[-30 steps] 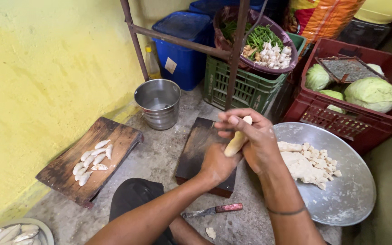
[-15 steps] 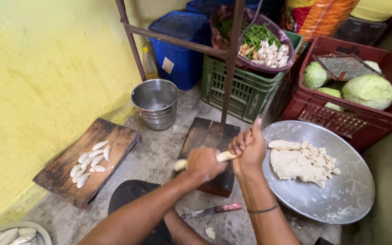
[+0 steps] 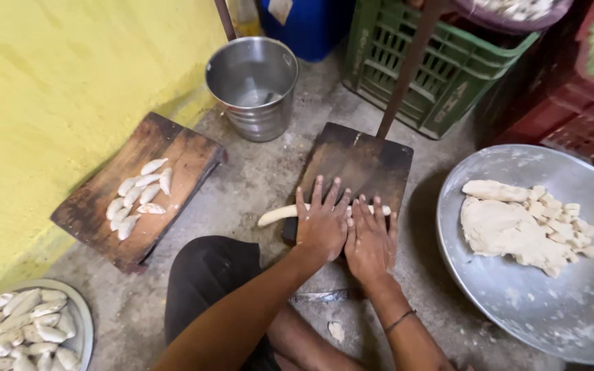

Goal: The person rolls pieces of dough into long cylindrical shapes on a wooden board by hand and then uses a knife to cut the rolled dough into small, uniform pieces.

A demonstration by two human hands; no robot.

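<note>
My left hand (image 3: 322, 221) and my right hand (image 3: 370, 239) lie flat, side by side, fingers spread, pressing on a long rope of pale dough (image 3: 278, 214). The rope lies across the near edge of a dark wooden board (image 3: 359, 161) on the floor. One end of the dough sticks out left of the board, the other shows just past my right fingers.
A second wooden board (image 3: 177, 161) at left carries several shaped dumplings (image 3: 139, 197). A plate of dumplings (image 3: 29, 326) sits bottom left. A steel bucket (image 3: 252, 86) stands behind. A wide metal tray (image 3: 572, 302) at right holds dough pieces (image 3: 513, 225). A knife (image 3: 317, 297) lies near my wrists. Crates (image 3: 448, 62) stand behind.
The dough was held up between both hands a second ago; it now lies on the board under my flat palms. The camera has tilted down and closer.
</note>
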